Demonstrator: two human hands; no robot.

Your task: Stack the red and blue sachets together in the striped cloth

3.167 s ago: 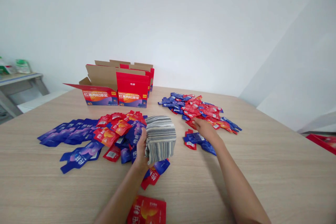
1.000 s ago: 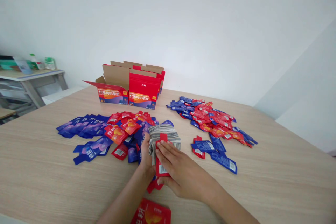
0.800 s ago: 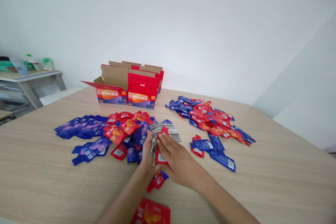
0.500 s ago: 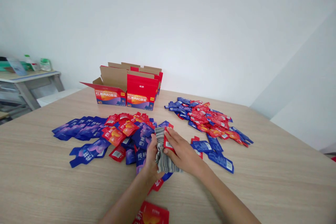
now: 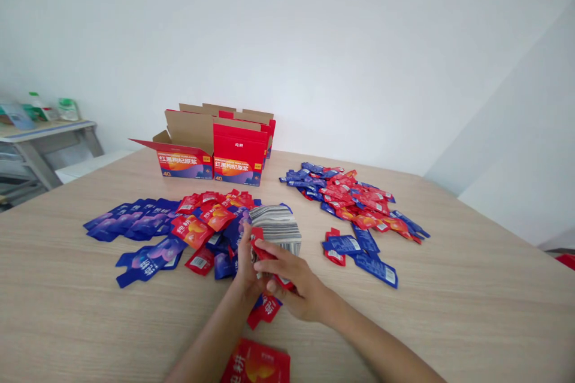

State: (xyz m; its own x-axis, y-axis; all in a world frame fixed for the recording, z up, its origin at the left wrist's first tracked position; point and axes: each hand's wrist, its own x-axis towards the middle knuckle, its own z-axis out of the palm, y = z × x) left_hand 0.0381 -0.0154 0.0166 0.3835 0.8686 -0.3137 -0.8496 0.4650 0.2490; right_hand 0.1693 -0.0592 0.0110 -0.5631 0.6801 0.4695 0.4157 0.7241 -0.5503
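A thick stack of flat pouches [image 5: 276,224] is held between both hands, its grey-and-white striped edges turned up. My left hand [image 5: 247,269] is closed around the stack's left and lower side, partly hidden behind it. My right hand [image 5: 294,284] lies over the near side, with its fingers wrapped on a red pouch [image 5: 284,282] at the stack's face. Just left of the hands spreads a pile of red pouches [image 5: 194,230] and blue pouches [image 5: 148,258]. Under the wrists lies another red pouch [image 5: 265,310].
Red cardboard boxes [image 5: 238,155] stand at the table's back, one with its flap [image 5: 153,145] folded out. A mixed heap of pouches [image 5: 350,194] lies at back right, with several loose blue pouches [image 5: 376,269] nearer. A red packet [image 5: 260,365] lies at the front edge of view.
The stack has been tipped, so its striped edges now face up and away. My right hand has slid lower and towards me along it. The view has shifted slightly.
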